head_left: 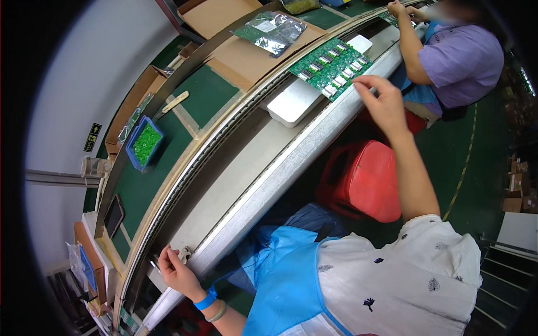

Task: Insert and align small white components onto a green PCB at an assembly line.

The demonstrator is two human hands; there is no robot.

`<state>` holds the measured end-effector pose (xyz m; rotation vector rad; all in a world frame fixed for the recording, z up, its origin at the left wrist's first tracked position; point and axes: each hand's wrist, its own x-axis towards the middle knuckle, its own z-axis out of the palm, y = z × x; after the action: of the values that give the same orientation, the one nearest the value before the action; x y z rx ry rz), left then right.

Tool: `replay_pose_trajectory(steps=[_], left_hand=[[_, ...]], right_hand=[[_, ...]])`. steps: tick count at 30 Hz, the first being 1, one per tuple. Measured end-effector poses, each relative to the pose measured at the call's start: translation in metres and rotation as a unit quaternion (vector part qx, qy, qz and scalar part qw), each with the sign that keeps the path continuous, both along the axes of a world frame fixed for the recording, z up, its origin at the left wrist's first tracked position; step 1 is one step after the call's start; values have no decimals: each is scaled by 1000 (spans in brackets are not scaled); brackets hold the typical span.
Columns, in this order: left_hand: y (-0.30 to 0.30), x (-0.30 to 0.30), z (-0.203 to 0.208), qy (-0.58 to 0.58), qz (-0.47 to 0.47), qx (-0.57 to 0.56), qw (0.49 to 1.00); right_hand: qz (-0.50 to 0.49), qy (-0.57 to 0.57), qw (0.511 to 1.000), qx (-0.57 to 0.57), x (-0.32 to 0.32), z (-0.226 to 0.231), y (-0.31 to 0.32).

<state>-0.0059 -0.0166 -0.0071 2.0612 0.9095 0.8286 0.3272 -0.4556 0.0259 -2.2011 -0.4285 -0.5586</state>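
Note:
My right hand (383, 105) reaches forward to the near edge of a green circuit board (330, 68). Its thumb and index finger close at that edge. Rows of white and dark parts cover the board, which lies across the line's two rails. Farther left and lower, my left hand (178, 275) hovers by the inner side of the near rail, fingers curled together. Beside its fingertips is a small metal fitting (184, 255); whether anything sits between the fingers is hidden. A blue band circles my left wrist.
A white metal box (294, 103) stands in the channel behind the metal rail (263, 187). On the green bench are a blue bin (132, 151) of green pieces, a phone (115, 215) and a shiny bag (272, 31). A red stool (374, 182) and a co-worker (462, 56) are at right.

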Motion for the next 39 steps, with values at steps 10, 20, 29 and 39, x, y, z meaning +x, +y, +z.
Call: replay_pose_trajectory(steps=[10, 20, 29, 39], left_hand=[[-1, -2, -2, 79, 4, 41, 996], [2, -5, -2, 85, -20, 49, 995], [1, -9, -3, 71, -16, 23, 997], [6, -15, -5, 43, -32, 9, 999]], right_hand=[[46, 112, 970, -209, 38, 15, -20], [48, 110, 948, -296, 40, 27, -2], [15, 114, 933, -340, 37, 34, 16], [-46, 142, 922, -358, 34, 32, 29]])
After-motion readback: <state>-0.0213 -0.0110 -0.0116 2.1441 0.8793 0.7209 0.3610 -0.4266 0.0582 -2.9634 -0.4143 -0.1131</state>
